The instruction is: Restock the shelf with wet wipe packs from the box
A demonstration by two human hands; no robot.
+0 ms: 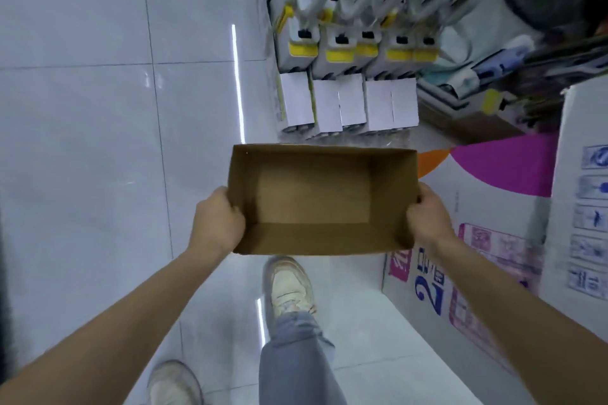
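Carrying an open, empty brown cardboard box (pixel 316 204) above the pale tiled floor (pixel 98 141), left hand (pixel 218 222) and right hand (pixel 427 219) clamping its short end walls. Possibly buckling those thin walls under the squeeze, or clipping the large printed white carton (pixel 477 240) alongside. No wet wipe packs showing in the box; blurred shelf goods (pixel 348 52) ahead.

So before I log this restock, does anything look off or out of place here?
One thing: the cardboard box, held by its short ends in the left hand and right hand, is empty, with no wet wipe packs visible inside. Nothing looks spilled or damaged on the floor.
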